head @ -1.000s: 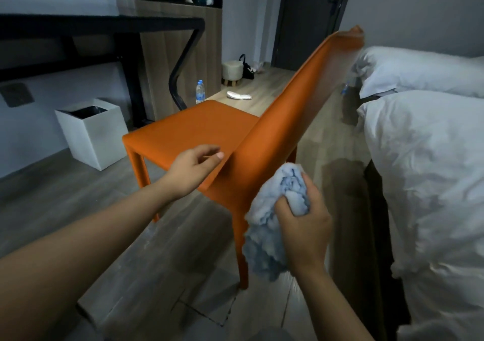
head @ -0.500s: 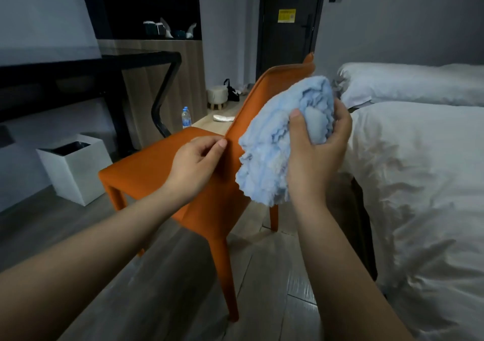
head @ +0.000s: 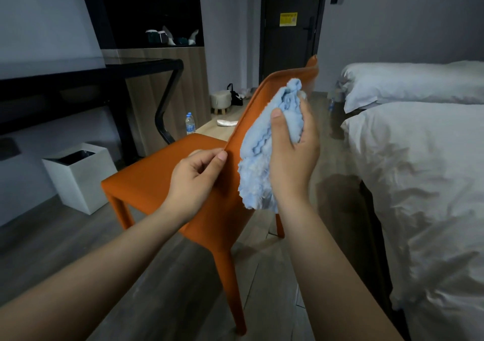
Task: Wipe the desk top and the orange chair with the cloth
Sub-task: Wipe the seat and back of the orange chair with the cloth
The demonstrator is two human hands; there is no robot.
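The cloth [head: 258,162], light blue and fluffy, was bunched in the right hand [head: 293,157], whose thumb lay across its front while the fingers curled round the far side. It was held up against the rear face of the backrest of the orange chair [head: 152,175], with its lower edge hanging loose below the palm. Actual contact between cloth and backrest could not be confirmed from this angle. The left hand [head: 193,181] gripped the near side edge of the backrest, low down beside the seat, thumb and curled fingers pinching the rim. The chair stood on a wood-pattern floor [head: 183,288] with its seat facing the black desk [head: 65,75] on the left, well apart from it. A white square bin [head: 78,175] stood on the floor below the desk, near the chair's front leg. A water bottle [head: 190,123] stood upright on the floor beyond the seat, beside the desk's frame. A small round stool [head: 221,101] sat further back, near a dark door [head: 288,39]. To the right lay a bed [head: 419,196] with white covers and a white pillow [head: 408,84].
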